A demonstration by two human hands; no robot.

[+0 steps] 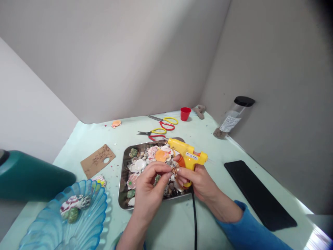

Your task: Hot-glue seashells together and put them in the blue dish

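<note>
My right hand is wrapped around the handle of a yellow hot glue gun, whose nozzle points left and whose black cord runs down toward me. Between the fingertips of both hands is a small brown-and-white speckled shell. My left hand pinches it from the left, and the right thumb and fingers touch its other side. Directly beneath both hands stands a metal tray full of assorted shells, including an orange scallop shell. Part of the tray is hidden by my hands.
Two pairs of scissors and a red cup lie behind the tray. To the left are a brown board, a blue shell-shaped dish and a green bottle. Rightward are a clear jar and a black slab.
</note>
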